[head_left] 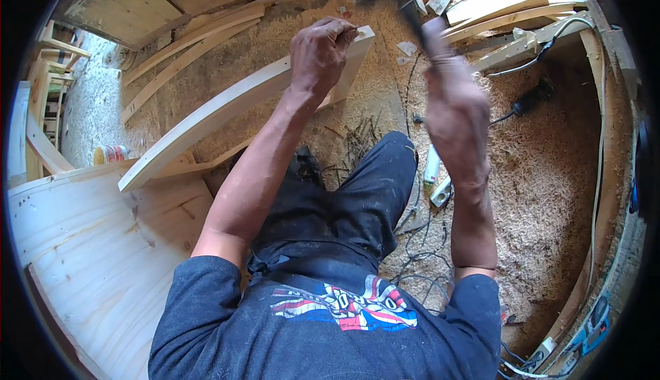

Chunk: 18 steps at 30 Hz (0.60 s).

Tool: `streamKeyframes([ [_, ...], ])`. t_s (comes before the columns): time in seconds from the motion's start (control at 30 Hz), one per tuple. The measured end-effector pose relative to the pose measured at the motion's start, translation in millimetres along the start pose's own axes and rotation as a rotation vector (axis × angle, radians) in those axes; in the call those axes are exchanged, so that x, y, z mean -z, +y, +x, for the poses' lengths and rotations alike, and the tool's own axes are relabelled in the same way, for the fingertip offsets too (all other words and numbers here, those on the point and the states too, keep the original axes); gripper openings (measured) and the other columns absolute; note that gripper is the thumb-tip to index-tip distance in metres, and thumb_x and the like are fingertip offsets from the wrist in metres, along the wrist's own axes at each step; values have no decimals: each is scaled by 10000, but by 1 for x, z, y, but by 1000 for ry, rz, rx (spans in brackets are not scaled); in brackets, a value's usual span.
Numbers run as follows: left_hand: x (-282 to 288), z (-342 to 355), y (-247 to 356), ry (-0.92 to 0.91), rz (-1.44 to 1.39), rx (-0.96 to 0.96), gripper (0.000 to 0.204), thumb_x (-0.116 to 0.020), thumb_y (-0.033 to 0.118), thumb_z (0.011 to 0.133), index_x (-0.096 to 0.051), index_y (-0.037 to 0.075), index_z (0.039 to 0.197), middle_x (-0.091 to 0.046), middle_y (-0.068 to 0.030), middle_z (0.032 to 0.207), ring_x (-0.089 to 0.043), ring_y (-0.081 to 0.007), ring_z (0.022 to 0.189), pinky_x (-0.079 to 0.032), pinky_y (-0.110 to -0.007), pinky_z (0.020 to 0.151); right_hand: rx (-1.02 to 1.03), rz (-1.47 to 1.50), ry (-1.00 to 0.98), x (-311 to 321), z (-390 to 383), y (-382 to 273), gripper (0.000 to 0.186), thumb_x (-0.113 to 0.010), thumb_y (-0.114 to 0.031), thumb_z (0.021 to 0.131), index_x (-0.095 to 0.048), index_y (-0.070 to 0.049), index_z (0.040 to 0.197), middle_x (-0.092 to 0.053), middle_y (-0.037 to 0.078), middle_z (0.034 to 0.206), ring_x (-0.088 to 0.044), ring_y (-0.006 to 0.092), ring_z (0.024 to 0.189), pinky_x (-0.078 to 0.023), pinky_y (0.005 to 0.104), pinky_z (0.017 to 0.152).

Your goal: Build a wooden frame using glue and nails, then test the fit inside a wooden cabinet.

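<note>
My right hand [457, 102] grips a hammer [409, 19] by its dark handle, raised toward the far side; hand and hammer head are smeared by motion. My left hand [320, 53] rests at the far end of a long pale wooden board [213, 102]. Its fingertips are pinched together over the board's end; what they hold is too small to make out. The board runs from the near left to the upper middle, its narrow edge facing up. Small dark marks dot that edge.
Light plywood [103, 242] lies at the left. Curved wooden strips [199, 50] are on the floor beyond the board. Wood offcuts [509, 9] pile up at the far right. A white tube [432, 165], a power strip [441, 193] and tangled cables [426, 256] lie among shavings.
</note>
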<state>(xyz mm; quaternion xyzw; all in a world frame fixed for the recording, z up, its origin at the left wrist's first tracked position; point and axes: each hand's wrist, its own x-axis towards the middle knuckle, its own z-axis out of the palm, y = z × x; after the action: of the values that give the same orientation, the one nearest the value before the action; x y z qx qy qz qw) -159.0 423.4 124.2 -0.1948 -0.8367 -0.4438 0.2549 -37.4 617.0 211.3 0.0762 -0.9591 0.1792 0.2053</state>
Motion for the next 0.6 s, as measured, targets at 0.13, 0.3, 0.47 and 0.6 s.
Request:
streamKeyframes([
  [0.13, 0, -4, 0, -15, 0, 2, 106, -774, 127, 887, -788, 52, 960, -777, -95, 983, -749, -244, 841, -574, -346, 741, -20, 85, -79, -3, -7, 8, 581, -627, -79, 1002, -458, -102, 1557, -722, 190, 982, -731, 304, 829, -596, 427, 712],
  [0.3, 4, 5, -5, -159, 49, 32, 160, -797, 148, 885, -776, 73, 1025, -775, -96, 1063, -752, -228, 891, -586, -345, 780, -177, 323, 313, -23, -46, 25, 560, -632, -111, 1010, -468, -55, 1543, -732, 240, 1103, -745, 326, 936, -577, 415, 783],
  [0.47, 13, 9, -7, -309, 127, 66, 321, -844, 202, 859, -739, 75, 1134, -775, -110, 1073, -742, -203, 989, -596, -348, 850, -462, 490, 241, -62, -94, 32, 551, -632, -123, 1005, -480, -25, 1526, -726, 251, 1103, -739, 298, 904, -572, 391, 768],
  [0.6, 11, 8, -3, -284, 129, 99, 286, -849, 189, 856, -765, 63, 1098, -781, -97, 1041, -735, -167, 952, -586, -313, 845, -677, 724, 60, -82, -106, 34, 548, -625, -111, 991, -493, -21, 1515, -723, 245, 1022, -719, 262, 846, -558, 369, 754],
])
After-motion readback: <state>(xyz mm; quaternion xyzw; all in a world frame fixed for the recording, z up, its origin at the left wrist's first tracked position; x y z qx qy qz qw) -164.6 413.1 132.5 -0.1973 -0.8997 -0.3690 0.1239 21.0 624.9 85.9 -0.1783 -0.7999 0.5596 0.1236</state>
